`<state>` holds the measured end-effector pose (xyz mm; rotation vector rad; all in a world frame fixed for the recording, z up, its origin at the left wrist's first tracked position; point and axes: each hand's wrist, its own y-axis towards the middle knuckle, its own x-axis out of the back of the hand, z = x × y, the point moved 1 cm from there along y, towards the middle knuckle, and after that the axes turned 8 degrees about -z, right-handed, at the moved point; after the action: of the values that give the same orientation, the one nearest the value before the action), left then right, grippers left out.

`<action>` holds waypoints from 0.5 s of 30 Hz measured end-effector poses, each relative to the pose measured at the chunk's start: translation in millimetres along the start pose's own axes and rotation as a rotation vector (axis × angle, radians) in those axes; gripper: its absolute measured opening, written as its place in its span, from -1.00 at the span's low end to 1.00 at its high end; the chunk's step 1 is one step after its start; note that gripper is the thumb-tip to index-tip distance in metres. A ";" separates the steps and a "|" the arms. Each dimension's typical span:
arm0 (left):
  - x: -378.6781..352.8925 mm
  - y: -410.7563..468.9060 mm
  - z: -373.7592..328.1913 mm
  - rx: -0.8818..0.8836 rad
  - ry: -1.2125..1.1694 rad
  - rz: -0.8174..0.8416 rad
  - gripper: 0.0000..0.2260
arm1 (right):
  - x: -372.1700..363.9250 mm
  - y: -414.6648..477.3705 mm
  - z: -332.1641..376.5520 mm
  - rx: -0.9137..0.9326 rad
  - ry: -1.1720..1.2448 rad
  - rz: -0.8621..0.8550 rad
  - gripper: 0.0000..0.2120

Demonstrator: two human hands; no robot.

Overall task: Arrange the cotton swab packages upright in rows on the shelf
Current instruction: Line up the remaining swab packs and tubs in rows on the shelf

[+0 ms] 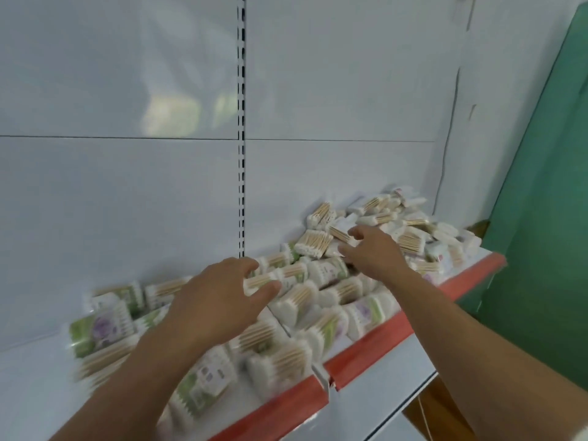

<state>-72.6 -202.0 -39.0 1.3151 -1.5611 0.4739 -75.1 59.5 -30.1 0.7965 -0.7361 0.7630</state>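
Cotton swab packages (299, 300) with wooden sticks and white tips cover a white shelf (38, 386) with a red front edge (375, 354). Toward the left they stand in rough rows (105, 326); at the right they lie in a loose heap (407, 227). My left hand (219, 300) hovers over the middle rows with fingers spread, thumb and forefinger close around one package (264, 278). My right hand (372, 249) reaches into the edge of the heap with fingers spread, fingertips near a package (313, 241). The frame is motion-blurred.
A white back panel with a slotted upright (241, 154) rises behind the shelf. A green wall or board (541, 218) stands at the right. Below the red edge sits another white shelf surface (381, 399). Bare shelf lies at the far left.
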 end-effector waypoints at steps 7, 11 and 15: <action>-25.0 24.0 -30.5 0.090 0.106 -0.004 -0.42 | -15.3 72.2 -37.2 0.113 -0.178 0.052 -0.39; -46.6 39.3 -56.8 0.188 0.062 -0.033 -0.45 | -26.6 90.9 -52.1 0.257 -0.283 0.110 -0.52; -69.5 56.9 -87.7 0.244 0.034 -0.129 -0.46 | -19.7 102.2 -70.7 0.351 -0.164 0.103 -0.62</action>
<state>-92.1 -78.1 -44.9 1.5746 -1.4126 0.6164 -148.6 160.4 -45.9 1.1551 -0.8054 0.9422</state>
